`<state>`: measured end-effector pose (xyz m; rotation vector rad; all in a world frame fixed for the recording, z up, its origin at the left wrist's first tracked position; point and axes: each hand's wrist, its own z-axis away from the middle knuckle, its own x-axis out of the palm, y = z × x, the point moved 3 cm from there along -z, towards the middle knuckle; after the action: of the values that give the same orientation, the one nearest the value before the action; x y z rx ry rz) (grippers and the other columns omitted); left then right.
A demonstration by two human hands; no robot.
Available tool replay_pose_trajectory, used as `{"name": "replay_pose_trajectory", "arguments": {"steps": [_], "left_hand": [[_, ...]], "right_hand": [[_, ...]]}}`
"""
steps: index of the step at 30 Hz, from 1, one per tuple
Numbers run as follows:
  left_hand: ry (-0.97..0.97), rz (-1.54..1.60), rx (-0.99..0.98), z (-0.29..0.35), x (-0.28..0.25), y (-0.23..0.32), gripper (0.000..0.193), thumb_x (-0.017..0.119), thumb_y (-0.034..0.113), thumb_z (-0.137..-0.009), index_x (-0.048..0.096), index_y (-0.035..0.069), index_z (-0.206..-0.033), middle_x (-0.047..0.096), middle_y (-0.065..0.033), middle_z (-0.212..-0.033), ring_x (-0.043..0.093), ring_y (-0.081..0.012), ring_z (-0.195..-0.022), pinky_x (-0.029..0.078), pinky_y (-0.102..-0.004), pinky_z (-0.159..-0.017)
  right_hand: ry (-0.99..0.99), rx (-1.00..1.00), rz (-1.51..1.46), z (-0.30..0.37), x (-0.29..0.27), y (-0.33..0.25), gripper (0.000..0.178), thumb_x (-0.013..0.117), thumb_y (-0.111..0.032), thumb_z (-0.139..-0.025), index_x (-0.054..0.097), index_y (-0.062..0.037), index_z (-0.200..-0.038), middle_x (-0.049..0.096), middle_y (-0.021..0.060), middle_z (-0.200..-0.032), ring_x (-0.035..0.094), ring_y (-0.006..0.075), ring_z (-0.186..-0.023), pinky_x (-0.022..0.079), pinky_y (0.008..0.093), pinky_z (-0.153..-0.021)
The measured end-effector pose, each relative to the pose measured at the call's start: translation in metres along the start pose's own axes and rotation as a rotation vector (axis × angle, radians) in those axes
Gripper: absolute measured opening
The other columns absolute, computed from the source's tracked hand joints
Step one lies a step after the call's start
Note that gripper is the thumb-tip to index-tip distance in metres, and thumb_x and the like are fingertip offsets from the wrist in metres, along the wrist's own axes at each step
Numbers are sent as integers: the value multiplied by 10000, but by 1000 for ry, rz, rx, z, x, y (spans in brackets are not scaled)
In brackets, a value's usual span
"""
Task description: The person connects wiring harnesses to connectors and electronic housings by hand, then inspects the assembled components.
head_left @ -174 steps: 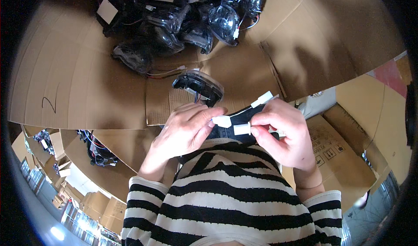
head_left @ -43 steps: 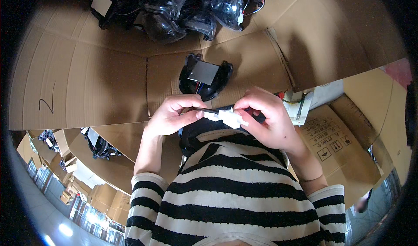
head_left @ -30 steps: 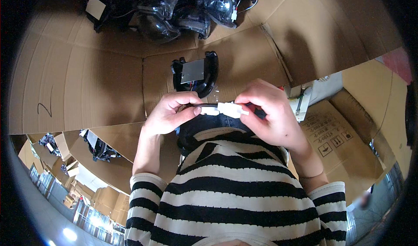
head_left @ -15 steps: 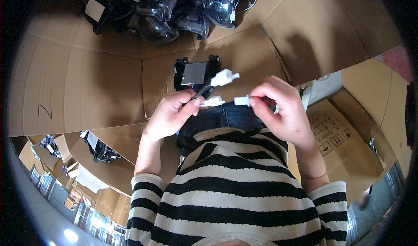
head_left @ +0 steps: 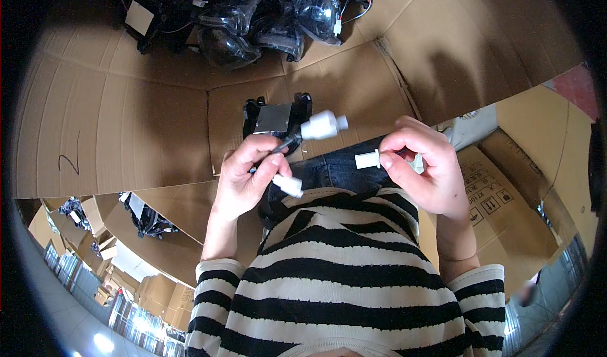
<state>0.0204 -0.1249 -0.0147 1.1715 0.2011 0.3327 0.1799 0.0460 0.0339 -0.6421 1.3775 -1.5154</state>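
Observation:
My left hand [head_left: 240,177] is closed on dark cables. From its fingers a larger white connector [head_left: 320,127] points up and right, and a smaller white connector [head_left: 288,185] hangs toward my lap. Just beyond the hand is a black unit [head_left: 251,115] with a flat silver panel [head_left: 274,118]; its lower part is hidden by my fingers. My right hand [head_left: 431,168] pinches a small white plug [head_left: 365,160] between thumb and forefinger, apart from the left hand's connectors. Another pale piece [head_left: 417,163] shows partly behind the right fingers.
A large cardboard box [head_left: 152,129] stands before me, its wall bent outward. Several black units with clear domes [head_left: 316,15] and wires are heaped inside it at the top. More cartons stand at the right [head_left: 487,186] and lower left [head_left: 155,294]; black parts [head_left: 145,215] lie at left.
The smaller connector at my left hand has swung down toward my lap. My right hand has moved right and slightly lower with its plug. The black unit has shifted left and down.

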Motion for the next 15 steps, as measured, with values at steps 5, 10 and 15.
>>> {"name": "replay_pose_trajectory", "arguments": {"steps": [5,10,15], "left_hand": [[-120,15,81,2,1,2,125,523,71,-835,566,-10,-920,621,-67,-797,601,-120,-689,480,-236,-595],[-309,-127,107,-3,-1,4,133,525,100,-836,579,0,-907,624,-75,-810,582,-135,-648,462,-232,-538],[-380,-201,121,-5,0,10,122,531,99,-827,592,4,-873,614,-77,-773,542,-144,-625,419,-251,-505]], "right_hand": [[11,-45,-1,0,-2,0,43,578,-21,-717,536,-18,-726,466,44,-619,421,155,-546,313,266,-489],[37,-106,-27,0,-4,0,46,583,-24,-715,540,-20,-728,462,41,-610,418,164,-548,311,277,-497],[17,-127,-17,-2,-6,-8,46,584,-32,-716,543,-19,-733,473,57,-614,452,193,-568,334,293,-507]]}}
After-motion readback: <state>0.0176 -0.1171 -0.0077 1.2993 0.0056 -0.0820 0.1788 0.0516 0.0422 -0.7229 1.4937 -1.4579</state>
